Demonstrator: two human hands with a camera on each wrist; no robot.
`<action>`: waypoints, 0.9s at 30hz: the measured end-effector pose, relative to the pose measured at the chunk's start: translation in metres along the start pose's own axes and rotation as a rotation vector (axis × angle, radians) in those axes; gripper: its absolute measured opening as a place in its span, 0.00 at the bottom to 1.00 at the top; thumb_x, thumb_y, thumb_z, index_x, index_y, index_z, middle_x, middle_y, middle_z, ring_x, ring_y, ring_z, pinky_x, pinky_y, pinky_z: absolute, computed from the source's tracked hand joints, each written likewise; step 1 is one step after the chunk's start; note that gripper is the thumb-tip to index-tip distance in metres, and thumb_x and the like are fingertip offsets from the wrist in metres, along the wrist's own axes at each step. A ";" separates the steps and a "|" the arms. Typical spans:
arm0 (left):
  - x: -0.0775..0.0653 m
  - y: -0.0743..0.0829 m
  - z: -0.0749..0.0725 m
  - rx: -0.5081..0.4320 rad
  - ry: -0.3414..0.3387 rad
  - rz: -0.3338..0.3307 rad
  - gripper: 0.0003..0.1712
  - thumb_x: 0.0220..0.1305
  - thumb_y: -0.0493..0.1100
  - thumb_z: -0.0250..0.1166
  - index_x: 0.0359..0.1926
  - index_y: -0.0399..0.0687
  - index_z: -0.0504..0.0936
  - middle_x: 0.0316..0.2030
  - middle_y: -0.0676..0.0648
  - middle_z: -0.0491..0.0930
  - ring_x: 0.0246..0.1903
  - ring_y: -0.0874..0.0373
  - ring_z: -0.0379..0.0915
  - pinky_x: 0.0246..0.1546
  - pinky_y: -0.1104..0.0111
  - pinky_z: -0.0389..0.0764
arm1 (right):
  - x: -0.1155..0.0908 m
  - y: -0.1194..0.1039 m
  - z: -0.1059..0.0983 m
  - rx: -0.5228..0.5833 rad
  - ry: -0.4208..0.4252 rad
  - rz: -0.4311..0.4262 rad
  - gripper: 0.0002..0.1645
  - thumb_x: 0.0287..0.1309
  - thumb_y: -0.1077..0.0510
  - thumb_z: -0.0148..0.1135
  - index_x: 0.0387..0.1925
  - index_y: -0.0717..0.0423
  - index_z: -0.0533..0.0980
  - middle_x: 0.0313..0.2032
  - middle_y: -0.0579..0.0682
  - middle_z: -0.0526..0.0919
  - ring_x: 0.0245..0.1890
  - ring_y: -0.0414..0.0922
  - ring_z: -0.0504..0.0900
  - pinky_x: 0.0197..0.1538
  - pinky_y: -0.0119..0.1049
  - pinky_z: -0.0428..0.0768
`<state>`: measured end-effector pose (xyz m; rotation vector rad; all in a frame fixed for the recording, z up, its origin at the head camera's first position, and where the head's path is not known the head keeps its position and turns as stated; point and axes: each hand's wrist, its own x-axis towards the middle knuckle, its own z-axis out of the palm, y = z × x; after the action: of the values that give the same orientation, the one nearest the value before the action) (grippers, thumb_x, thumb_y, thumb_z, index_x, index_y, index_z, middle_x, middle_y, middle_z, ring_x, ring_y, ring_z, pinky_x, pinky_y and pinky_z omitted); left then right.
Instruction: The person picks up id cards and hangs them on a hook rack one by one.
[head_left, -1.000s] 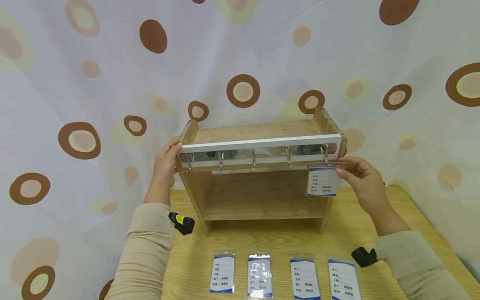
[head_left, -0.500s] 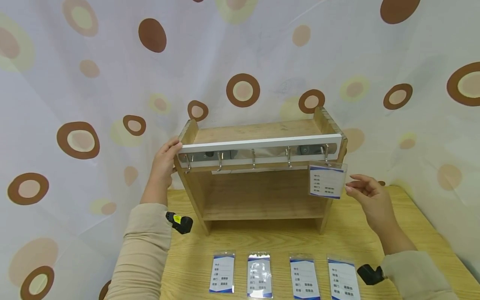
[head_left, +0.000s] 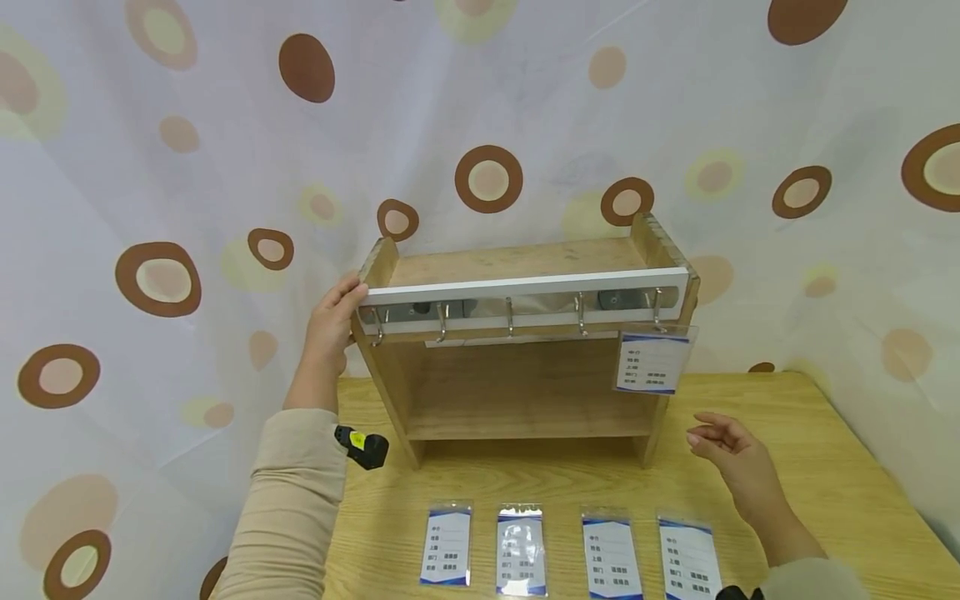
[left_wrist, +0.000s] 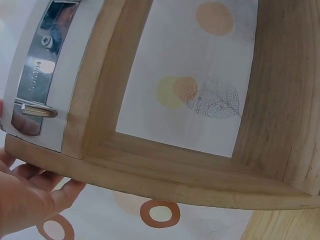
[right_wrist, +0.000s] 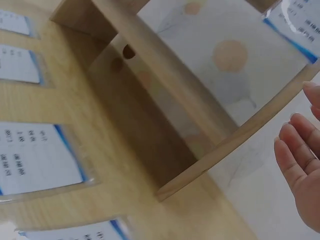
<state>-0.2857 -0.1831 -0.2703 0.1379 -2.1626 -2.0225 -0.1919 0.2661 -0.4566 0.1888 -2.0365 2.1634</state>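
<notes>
My left hand [head_left: 327, 329] grips the upper left corner of a wooden shelf [head_left: 525, 392], fingers wrapped round its side board [left_wrist: 150, 182] in the left wrist view. Across the shelf's upper front runs a white strip with several metal hooks [head_left: 509, 317]. From the rightmost hook hangs a clear-sleeved badge card [head_left: 651, 364] with blue edges and printed lines. Lower right of that card, my right hand [head_left: 742, 467] is over the table, holding nothing, its fingers loosely bent. The right wrist view has these fingers [right_wrist: 302, 142] beside the shelf's side board.
Several more badge cards lie in a row on the wooden table [head_left: 810, 433] in front of the shelf, from the leftmost badge card [head_left: 446, 546] to the rightmost badge card [head_left: 690, 558]. Behind the shelf hangs a wall covering [head_left: 540, 100] patterned with brown circles.
My right hand has let go of the badge card, which now hangs from the rightmost hook, and moved down and to the right. My left hand keeps its grip on the shelf.
</notes>
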 end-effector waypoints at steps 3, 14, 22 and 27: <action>-0.001 -0.001 0.000 -0.012 0.001 0.006 0.29 0.60 0.49 0.53 0.61 0.48 0.61 0.63 0.55 0.52 0.59 0.57 0.48 0.53 0.55 0.56 | -0.004 0.016 -0.005 -0.093 -0.007 0.066 0.16 0.54 0.59 0.56 0.46 0.49 0.70 0.34 0.42 0.74 0.34 0.35 0.74 0.38 0.22 0.71; -0.001 -0.002 0.001 -0.031 0.020 0.028 0.28 0.60 0.48 0.54 0.60 0.48 0.63 0.62 0.55 0.54 0.59 0.57 0.48 0.52 0.54 0.56 | -0.020 0.042 -0.007 -0.281 -0.022 0.321 0.31 0.54 0.51 0.56 0.53 0.66 0.61 0.38 0.46 0.72 0.35 0.35 0.74 0.42 0.33 0.72; 0.000 -0.003 0.002 -0.038 0.050 0.031 0.27 0.59 0.48 0.55 0.58 0.47 0.65 0.61 0.54 0.56 0.57 0.57 0.52 0.51 0.54 0.59 | -0.028 0.059 -0.015 -0.407 -0.064 0.413 0.35 0.55 0.50 0.53 0.56 0.71 0.56 0.40 0.52 0.72 0.37 0.40 0.72 0.43 0.37 0.71; -0.002 -0.004 0.001 -0.020 0.047 0.022 0.27 0.59 0.49 0.55 0.59 0.48 0.65 0.61 0.53 0.56 0.58 0.57 0.51 0.51 0.54 0.58 | -0.033 0.076 -0.025 -0.488 -0.093 0.467 0.35 0.55 0.50 0.53 0.55 0.72 0.57 0.42 0.58 0.72 0.39 0.44 0.72 0.43 0.41 0.71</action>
<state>-0.2847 -0.1818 -0.2749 0.1562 -2.1056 -2.0083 -0.1745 0.2856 -0.5393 -0.2806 -2.8100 1.8044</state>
